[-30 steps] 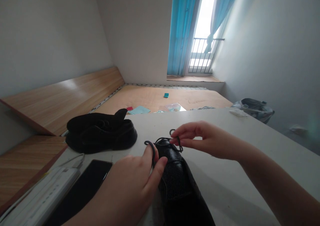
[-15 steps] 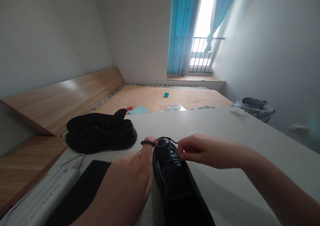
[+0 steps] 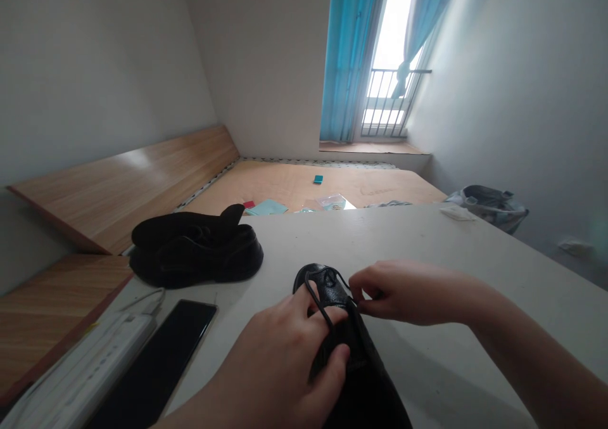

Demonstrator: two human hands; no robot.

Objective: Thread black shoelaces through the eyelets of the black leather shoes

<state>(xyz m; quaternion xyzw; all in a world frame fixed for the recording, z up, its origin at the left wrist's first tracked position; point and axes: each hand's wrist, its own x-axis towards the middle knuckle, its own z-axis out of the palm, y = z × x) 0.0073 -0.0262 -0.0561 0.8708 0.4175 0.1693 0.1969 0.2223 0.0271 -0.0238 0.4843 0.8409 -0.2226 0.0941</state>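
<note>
With the left hand half open, hooking the lace, and the right hand seemingly pinching it shut, tension should stay even.

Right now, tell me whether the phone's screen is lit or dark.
Dark: the phone shows a black screen, with no picture or glow on it. Whether it is powered off or only asleep, I cannot tell.
</note>
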